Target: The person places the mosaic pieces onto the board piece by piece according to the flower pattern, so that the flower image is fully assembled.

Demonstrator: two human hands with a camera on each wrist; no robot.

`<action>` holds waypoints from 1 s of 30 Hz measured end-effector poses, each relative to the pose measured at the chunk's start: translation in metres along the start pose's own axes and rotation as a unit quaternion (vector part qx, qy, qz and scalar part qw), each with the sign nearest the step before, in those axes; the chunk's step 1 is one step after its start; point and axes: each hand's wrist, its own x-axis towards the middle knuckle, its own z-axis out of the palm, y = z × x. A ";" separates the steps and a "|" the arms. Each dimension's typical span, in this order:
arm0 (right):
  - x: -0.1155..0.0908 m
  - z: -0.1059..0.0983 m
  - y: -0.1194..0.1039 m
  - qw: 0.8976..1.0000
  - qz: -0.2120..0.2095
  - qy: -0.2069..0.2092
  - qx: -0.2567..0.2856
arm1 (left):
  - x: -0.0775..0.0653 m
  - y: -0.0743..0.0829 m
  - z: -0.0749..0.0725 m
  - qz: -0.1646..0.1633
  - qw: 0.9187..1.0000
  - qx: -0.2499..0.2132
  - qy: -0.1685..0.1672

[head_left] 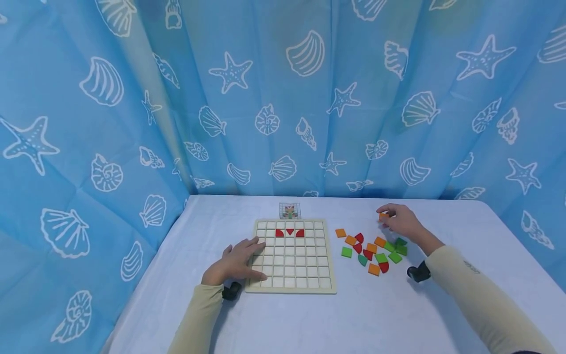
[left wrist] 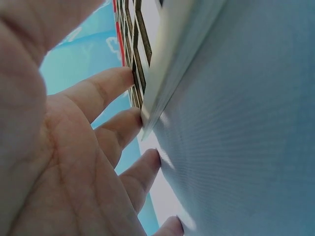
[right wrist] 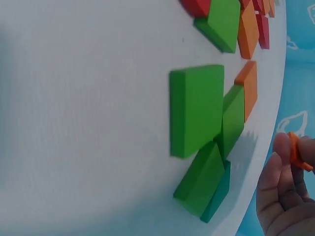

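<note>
My left hand [head_left: 236, 260] lies with spread, fairly straight fingers along the left edge of a cream grid board [head_left: 291, 290]. In the left wrist view two fingertips touch the board's rim [left wrist: 162, 69], while the other two rest on the white cloth beside it. Two red quarter-circle tiles [head_left: 300, 233] and a red triangular tile [head_left: 289, 231] sit in the board's second row. Off to the right, my right hand [head_left: 401, 221] pinches an orange tile [right wrist: 294, 151] between thumb and fingers, beyond the loose tiles.
Loose orange, green and red tiles [head_left: 371, 248] lie scattered right of the board, some overlapping. Behind the board is a small picture card [head_left: 290, 211] with a coloured pattern on a grid. A blue shell-print curtain [head_left: 274, 98] hangs behind the white-covered table [head_left: 353, 319].
</note>
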 end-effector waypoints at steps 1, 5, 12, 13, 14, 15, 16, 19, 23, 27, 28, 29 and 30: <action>0.001 0.001 0.000 1.000 0.000 0.003 -0.001 | 0.000 0.000 0.000 -0.001 1.000 -0.001 -0.001; 0.004 0.004 -0.008 1.000 0.001 0.013 -0.015 | -0.001 -0.002 0.001 -0.006 1.000 0.002 -0.002; 0.006 0.013 -0.024 0.999 -0.010 0.018 -0.027 | -0.001 -0.006 0.003 -0.003 1.000 0.003 0.002; 0.006 0.015 -0.026 0.999 -0.012 0.015 -0.026 | -0.001 -0.006 0.004 -0.001 1.000 0.003 0.001; 0.005 0.017 -0.027 1.000 -0.012 0.012 -0.025 | -0.001 -0.006 0.005 0.001 1.000 0.001 -0.001; 0.004 0.019 -0.028 1.000 -0.013 0.009 -0.024 | -0.001 -0.006 0.005 0.002 1.000 -0.001 -0.003; 0.003 0.021 -0.030 1.000 -0.012 0.006 -0.021 | -0.001 -0.006 0.006 0.003 1.000 -0.001 -0.005; 0.002 0.025 -0.037 1.000 -0.027 0.002 -0.011 | -0.002 -0.005 0.005 0.003 1.000 0.002 -0.001; 0.005 0.029 -0.045 1.000 -0.030 0.004 0.000 | -0.001 -0.003 0.002 -0.004 1.000 0.008 0.000; 0.008 0.031 -0.052 0.999 -0.028 0.017 0.004 | 0.000 -0.001 0.000 -0.007 1.000 0.009 -0.004; 0.009 0.032 -0.053 0.999 -0.029 0.021 0.005 | 0.001 0.000 0.000 -0.006 1.000 0.008 -0.003; 0.010 0.033 -0.054 0.999 -0.031 0.027 0.006 | 0.001 0.000 0.000 -0.007 1.000 0.009 -0.004; 0.011 0.034 -0.056 0.999 -0.031 0.029 0.007 | 0.001 0.001 0.000 -0.007 1.000 0.009 -0.005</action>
